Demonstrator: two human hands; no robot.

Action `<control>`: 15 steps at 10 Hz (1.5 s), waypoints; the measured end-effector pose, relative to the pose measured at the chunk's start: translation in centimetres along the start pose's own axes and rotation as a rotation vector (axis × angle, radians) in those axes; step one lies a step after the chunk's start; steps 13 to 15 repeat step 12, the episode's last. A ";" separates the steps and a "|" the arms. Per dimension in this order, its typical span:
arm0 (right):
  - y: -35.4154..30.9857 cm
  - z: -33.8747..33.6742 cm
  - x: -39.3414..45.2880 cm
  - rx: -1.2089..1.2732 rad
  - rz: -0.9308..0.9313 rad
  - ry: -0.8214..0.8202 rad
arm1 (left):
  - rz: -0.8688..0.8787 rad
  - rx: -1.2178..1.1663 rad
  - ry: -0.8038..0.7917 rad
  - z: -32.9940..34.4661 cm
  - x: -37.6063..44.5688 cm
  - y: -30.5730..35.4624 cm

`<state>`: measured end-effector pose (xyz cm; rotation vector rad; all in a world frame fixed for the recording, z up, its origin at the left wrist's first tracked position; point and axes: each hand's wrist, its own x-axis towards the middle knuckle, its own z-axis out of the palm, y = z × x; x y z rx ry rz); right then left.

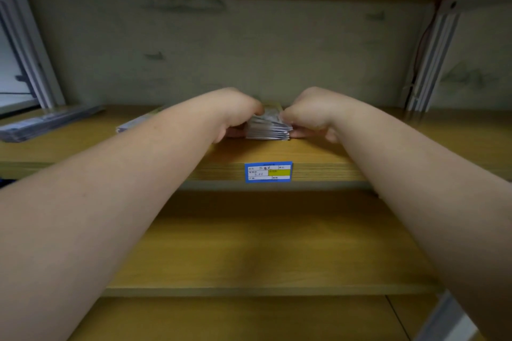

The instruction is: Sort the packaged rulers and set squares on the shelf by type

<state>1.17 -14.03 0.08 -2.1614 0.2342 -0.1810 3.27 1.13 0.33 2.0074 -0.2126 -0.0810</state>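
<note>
Just above the middle of the frame, a person is reaching both bare arms onto a wooden shelf [318,152] and squeezing a stack of packaged set squares [268,128] between their hands. The left hand [235,112] is curling its fingers round the stack's left side, and the right hand [307,113] is gripping the right side the same way, thumbs low near the board. The stack is sitting near the shelf's front lip, directly above a blue price tag [268,172].

The packets are looking thin, light and glossy, so I would judge them slippery against each other; the pile is probably fanning or sliding unless it is being pinched from both sides, as here. Each piece is likely stiff plastic, not fragile.

At the left of the frame, a second pile of packets [138,120] is lying flat, partly hidden by the forearm, and a darker bundle of long packets [47,123] is resting further left. A grey back wall [249,44] is closing the dim bay, with metal uprights [432,61] at either side.
</note>
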 end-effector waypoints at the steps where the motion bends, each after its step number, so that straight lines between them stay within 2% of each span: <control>1: 0.4 0.0 -0.4 -0.021 -0.027 0.036 | 0.086 0.206 0.058 0.0 -0.3 -0.6; 3: 1.5 0.4 -1.5 -0.064 -0.080 0.112 | 0.199 0.361 0.098 0.1 -1.1 -1.6; 4: 1.8 0.5 -2.3 -0.032 -0.097 0.132 | 0.161 0.311 0.105 -0.8 -1.5 -1.9; 6: 1.3 1.1 -4.0 -0.130 -0.147 0.159 | 0.019 -0.058 0.025 -1.3 -0.2 -2.5; 7: 0.9 1.4 -4.4 -0.186 -0.150 0.152 | 0.010 -0.139 -0.005 -1.0 -1.4 -1.6; 10: 0.9 1.5 -5.5 -0.168 -0.150 0.177 | 0.071 -0.071 -0.020 -1.2 -1.3 -2.2; 11: 0.7 0.6 -6.1 -0.222 -0.216 0.232 | 0.161 0.114 0.026 -1.4 -1.5 -2.7; 12: 0.7 -1.4 -7.5 -0.001 -0.435 0.390 | 0.251 0.213 0.128 -1.8 -2.1 -2.6; 15: 0.7 -1.4 -7.5 -0.001 -0.435 0.390 | 0.251 0.213 0.128 -1.8 -2.1 -2.6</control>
